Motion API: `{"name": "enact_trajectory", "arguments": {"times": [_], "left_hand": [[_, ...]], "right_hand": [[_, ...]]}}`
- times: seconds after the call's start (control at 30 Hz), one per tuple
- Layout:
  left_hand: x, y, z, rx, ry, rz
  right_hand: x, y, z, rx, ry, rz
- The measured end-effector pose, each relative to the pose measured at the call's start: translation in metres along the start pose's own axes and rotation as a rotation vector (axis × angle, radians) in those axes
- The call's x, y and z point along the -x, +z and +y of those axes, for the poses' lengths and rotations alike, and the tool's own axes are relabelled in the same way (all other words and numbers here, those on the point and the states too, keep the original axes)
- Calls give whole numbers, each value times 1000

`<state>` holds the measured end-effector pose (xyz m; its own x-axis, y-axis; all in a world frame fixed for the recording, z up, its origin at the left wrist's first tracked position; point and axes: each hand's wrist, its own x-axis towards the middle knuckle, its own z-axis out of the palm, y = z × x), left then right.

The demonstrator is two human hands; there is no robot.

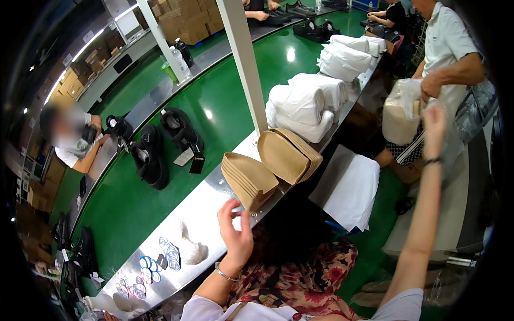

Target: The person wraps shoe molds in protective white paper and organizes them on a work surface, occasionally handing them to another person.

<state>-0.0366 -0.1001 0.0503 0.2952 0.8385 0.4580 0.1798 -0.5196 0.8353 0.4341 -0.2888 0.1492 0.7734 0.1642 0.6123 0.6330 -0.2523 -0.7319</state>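
Note:
My left hand [236, 234] hangs beside the metal ledge, its fingers loosely curled and apart, with nothing in it. Closest to it is a nested stack of brown moulded-pulp inserts [247, 179]; a second such stack [286, 155] leans beside it. My right arm is stretched far to the right. At its end my right hand [434, 126] is raised next to a clear plastic bag [401, 115] of beige contents, which another person's hand [431, 85] holds. Blur hides whether my right fingers grip the bag.
White wrapped bundles [300, 109] line the ledge [201, 224]. A white paper stack [350, 187] sits low at right. Black shoes [150, 155] stand on the green conveyor [214, 115], beside a white post [243, 64]. Round stickers [150, 267] lie near left. A co-worker [72, 136] sits across.

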Motion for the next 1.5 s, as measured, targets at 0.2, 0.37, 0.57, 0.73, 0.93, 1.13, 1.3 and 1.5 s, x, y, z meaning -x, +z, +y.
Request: {"name": "enact_trajectory", "arguments": {"times": [0.2,0.37,0.57,0.73,0.93,1.13,1.3,1.5], "left_hand": [[-42,-5,15,-23,23,-41],[-65,23,-3,63,34,-185],[-120,111,-37,190,-173,-379],[-128,154,-39,390,-659,-558],[-127,159,-34,586,-693,-511],[-134,144,-35,599,-580,-432],[-120,111,-16,669,-545,-256],[-103,57,23,661,-175,-164]], "right_hand": [[186,115,-91,3,-216,-495],[218,178,-93,108,-45,-548],[230,207,-87,-55,125,-458],[228,206,-80,107,55,-493],[210,209,-77,-288,368,-784],[193,220,-73,-253,282,-816],[204,218,-75,-213,198,-656],[206,181,-96,-111,194,-452]]}}
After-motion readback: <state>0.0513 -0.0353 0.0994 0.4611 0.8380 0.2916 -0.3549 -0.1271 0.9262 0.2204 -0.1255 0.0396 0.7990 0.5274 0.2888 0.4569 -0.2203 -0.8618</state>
